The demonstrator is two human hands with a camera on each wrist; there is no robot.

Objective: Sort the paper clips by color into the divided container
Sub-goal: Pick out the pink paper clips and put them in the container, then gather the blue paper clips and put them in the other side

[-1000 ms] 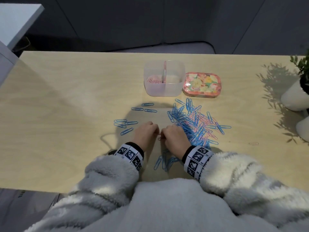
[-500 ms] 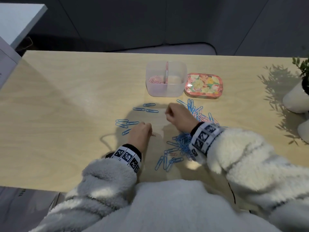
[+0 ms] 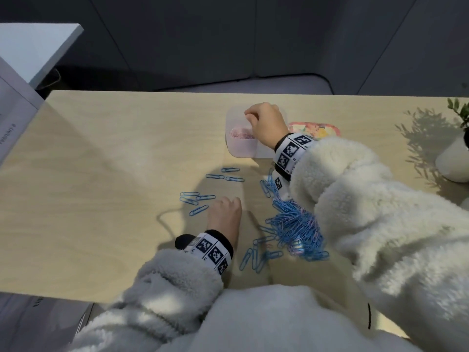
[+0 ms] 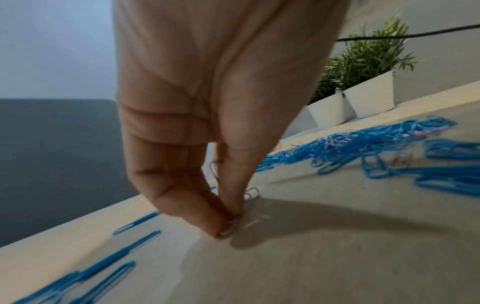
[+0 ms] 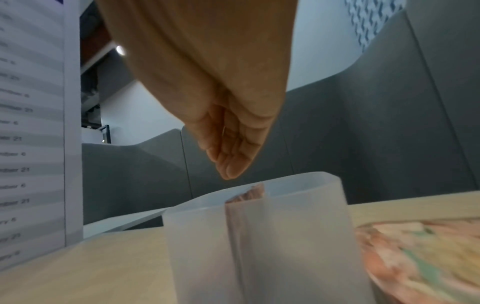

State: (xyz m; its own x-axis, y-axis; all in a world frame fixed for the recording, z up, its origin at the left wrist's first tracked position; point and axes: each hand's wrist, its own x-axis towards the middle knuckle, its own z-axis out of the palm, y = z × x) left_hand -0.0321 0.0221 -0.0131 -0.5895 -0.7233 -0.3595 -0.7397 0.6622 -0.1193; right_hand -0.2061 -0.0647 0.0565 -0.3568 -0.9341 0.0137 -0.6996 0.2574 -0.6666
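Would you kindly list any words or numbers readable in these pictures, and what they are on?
"21" and "6": line endings repeated down the white sheet in the right wrist view; the words before them are blurred.
Same sheet, head view: one printed line, too blurred to read.
Wristbands: black-and-white square codes, no words.

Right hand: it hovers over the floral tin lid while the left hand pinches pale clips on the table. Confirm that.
Wrong spot. The right hand hovers over the translucent divided plastic container, not the floral tin lid, as the head view shows. The left hand does pinch pale paper clips on the table.
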